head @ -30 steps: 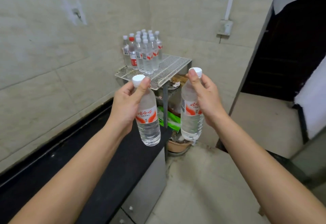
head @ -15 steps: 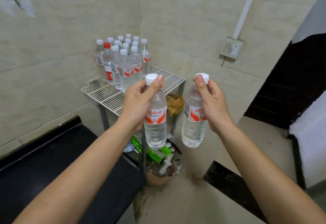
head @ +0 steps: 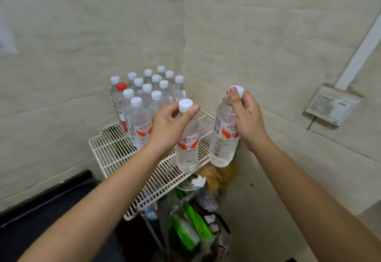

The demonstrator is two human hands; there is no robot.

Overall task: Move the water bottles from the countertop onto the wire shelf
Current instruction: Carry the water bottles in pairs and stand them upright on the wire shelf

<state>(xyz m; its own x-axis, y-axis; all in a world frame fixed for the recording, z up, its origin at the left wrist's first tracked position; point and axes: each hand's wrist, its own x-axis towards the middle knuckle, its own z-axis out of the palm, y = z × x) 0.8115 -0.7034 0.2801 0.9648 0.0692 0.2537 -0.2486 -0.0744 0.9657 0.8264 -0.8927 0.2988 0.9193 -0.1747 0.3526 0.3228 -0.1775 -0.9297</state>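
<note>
Both hands have come forward since half a second ago, and the two bottles now hang over the wire shelf rather than short of it. The left hand pinches the left bottle by its neck, thumb and fingertips closed just under the white cap; the bottle is upright over the shelf's near right part, and I cannot tell whether its base touches the wires. The right hand grasps the right bottle the same way at the cap, holding it slightly tilted at the shelf's right edge, close to the tiled wall. A cluster of standing bottles fills the shelf's far corner, one of them a red-capped bottle near the left. The black countertop lies at lower left, green packaging sits below the shelf, and a wall box is mounted at right.
</note>
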